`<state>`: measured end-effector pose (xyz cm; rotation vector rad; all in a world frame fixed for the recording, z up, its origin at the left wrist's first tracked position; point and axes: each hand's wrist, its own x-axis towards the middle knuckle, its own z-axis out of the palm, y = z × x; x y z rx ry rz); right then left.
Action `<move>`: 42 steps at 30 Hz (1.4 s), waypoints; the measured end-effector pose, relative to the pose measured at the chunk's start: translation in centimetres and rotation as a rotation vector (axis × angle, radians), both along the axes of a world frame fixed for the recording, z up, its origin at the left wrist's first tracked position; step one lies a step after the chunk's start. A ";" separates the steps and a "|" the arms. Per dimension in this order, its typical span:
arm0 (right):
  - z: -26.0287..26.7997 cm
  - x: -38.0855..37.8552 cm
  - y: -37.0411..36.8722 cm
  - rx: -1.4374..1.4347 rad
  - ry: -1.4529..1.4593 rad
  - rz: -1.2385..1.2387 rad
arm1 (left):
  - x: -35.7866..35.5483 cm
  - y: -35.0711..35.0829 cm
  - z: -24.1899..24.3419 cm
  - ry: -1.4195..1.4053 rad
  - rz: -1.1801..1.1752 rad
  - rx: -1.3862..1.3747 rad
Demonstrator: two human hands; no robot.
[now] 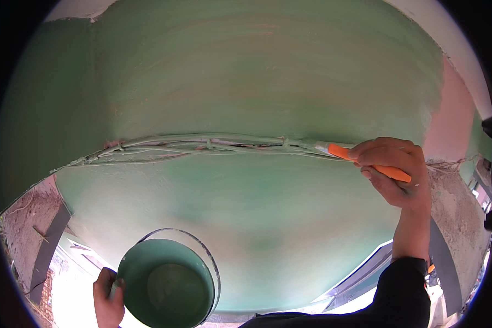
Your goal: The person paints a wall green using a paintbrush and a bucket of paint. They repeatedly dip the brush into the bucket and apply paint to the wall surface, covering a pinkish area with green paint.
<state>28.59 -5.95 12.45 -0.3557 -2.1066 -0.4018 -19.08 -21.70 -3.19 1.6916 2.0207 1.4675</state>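
An orange-handled paintbrush (371,166) is in my right hand (393,170), its bristles against a bundle of cables (229,144) that runs across the wall. The cables are coated in green paint, with some pinkish patches showing between them. My left hand (108,297) grips the left rim of a paint bucket (168,283) at the lower left. Green paint covers the bucket's inner wall, and its wire handle (205,250) stands out around the right side. The wall (262,82) is green and streaky above and below the cables.
An unpainted pink strip (451,119) lies at the wall's right side, by a pale edge. Rough bare masonry (455,209) shows at the far right and at the far left (28,229). Window frames (356,283) stand below my right forearm, with bright daylight behind.
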 end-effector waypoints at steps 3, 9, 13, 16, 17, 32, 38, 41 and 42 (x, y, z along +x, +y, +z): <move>0.2 1.0 -1.8 0.025 -0.072 -0.145 | -0.5 -0.7 -0.6 0.010 0.105 -0.069; 2.8 -7.0 -0.1 -0.064 -0.223 -0.027 | 0.0 -0.7 -1.0 0.054 0.067 -0.003; 3.4 -14.4 2.6 0.019 -0.235 0.238 | 0.5 0.0 -0.6 0.073 0.080 -0.025; 3.2 -16.6 3.5 -0.066 -0.149 0.232 | 0.8 0.4 -0.5 -0.005 0.082 -0.035; 3.2 -16.7 3.6 -0.138 -0.104 0.229 | 0.9 0.4 -0.6 -0.030 0.094 -0.046; -18.9 -21.5 3.9 -0.445 0.129 0.713 | 1.1 -4.8 -12.9 -0.184 0.447 -0.076; -28.7 -26.6 5.3 -0.665 -0.103 0.537 | 3.3 -9.2 -19.8 -0.164 0.667 -0.187; -32.5 -29.7 5.2 -1.213 -0.257 0.564 | 4.6 -11.2 -21.3 -0.135 0.746 -0.250; -33.6 -30.6 5.0 -1.171 -0.287 0.590 | 4.9 -11.7 -21.5 -0.146 0.763 -0.272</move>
